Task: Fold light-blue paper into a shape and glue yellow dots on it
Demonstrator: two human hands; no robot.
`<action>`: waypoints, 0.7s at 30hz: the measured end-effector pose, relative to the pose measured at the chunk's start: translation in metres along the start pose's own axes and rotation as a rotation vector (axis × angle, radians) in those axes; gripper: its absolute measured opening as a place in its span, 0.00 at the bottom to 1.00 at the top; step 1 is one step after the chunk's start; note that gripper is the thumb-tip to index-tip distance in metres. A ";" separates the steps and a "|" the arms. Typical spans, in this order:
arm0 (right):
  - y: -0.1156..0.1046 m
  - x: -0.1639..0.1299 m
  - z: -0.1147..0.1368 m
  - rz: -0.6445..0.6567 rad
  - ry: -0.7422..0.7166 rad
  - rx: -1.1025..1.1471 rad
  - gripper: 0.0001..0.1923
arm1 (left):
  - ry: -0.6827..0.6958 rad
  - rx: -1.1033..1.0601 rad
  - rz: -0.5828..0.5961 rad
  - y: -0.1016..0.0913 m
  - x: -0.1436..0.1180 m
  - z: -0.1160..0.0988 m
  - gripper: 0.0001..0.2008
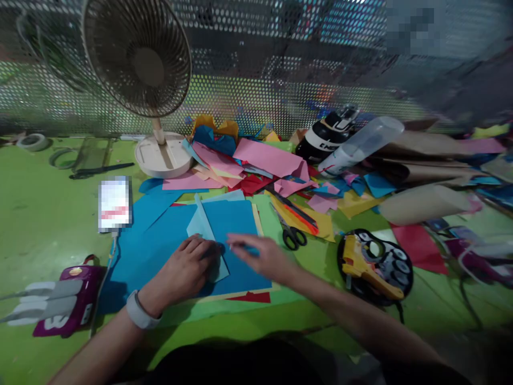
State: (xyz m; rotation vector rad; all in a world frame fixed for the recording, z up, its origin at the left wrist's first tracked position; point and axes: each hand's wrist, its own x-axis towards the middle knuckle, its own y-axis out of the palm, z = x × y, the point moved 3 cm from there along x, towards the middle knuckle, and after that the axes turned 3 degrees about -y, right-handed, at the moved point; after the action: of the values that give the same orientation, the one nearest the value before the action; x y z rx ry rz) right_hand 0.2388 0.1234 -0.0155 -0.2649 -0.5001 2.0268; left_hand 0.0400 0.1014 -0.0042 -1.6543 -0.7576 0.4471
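Observation:
A folded piece of light blue paper lies on a stack of blue paper sheets, with a narrow flap standing up along its fold. My left hand, with a grey band on the wrist, rests on the light blue paper. Its fingers are curled and pressed against the paper, and they hide its lower left part. To the right, my right hand hovers close to the folded edge. Its fingers point left with a gap between them, and nothing shows in them.
Right of the stack lie black scissors and an orange cutter. A glue gun sits on a round holder. Behind are a fan, paper scraps and bottles. A phone and purple power strip lie left.

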 end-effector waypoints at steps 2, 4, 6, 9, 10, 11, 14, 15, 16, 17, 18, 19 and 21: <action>-0.012 0.032 -0.008 -0.135 0.248 0.300 0.16 | 0.023 -0.021 -0.005 -0.002 0.001 -0.001 0.20; -0.014 0.059 -0.011 -0.195 0.386 0.496 0.16 | 0.037 -0.040 -0.011 -0.003 0.001 -0.001 0.20; -0.009 0.078 -0.009 -0.176 0.430 0.612 0.16 | 0.037 -0.054 -0.016 -0.003 0.001 -0.001 0.20; 0.001 0.091 -0.006 -0.128 0.443 0.629 0.19 | 0.031 -0.066 -0.017 -0.003 0.000 -0.001 0.21; 0.003 0.093 -0.006 -0.114 0.452 0.599 0.21 | 0.033 -0.070 -0.018 -0.003 0.000 -0.002 0.21; 0.005 0.094 -0.006 -0.094 0.462 0.560 0.23 | 0.036 -0.071 -0.018 -0.003 -0.001 -0.002 0.21; 0.007 0.097 -0.008 -0.002 0.440 0.448 0.18 | 0.065 -0.055 -0.018 -0.002 -0.001 -0.003 0.19; 0.006 0.097 -0.008 0.025 0.417 0.430 0.16 | 0.073 -0.038 -0.026 -0.002 -0.002 -0.002 0.18; 0.005 0.097 -0.009 0.031 0.394 0.424 0.14 | 0.073 -0.014 -0.043 -0.003 -0.002 -0.001 0.17; 0.003 0.096 -0.010 0.011 0.379 0.433 0.14 | 0.067 0.014 -0.066 -0.004 -0.003 0.001 0.16; 0.001 0.094 -0.011 -0.031 0.376 0.460 0.14 | 0.055 0.042 -0.095 -0.006 -0.003 0.004 0.16; -0.001 0.092 -0.013 -0.095 0.388 0.509 0.14 | 0.036 0.070 -0.133 -0.008 -0.004 0.006 0.17; -0.004 0.085 -0.016 -0.242 0.419 0.661 0.14 | -0.018 0.122 -0.250 -0.015 -0.006 0.009 0.21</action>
State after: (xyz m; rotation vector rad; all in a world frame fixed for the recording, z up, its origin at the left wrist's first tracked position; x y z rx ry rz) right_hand 0.2064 0.2032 -0.0259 -0.1998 0.3836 1.7244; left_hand 0.0266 0.1047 0.0072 -1.4217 -0.9193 0.3236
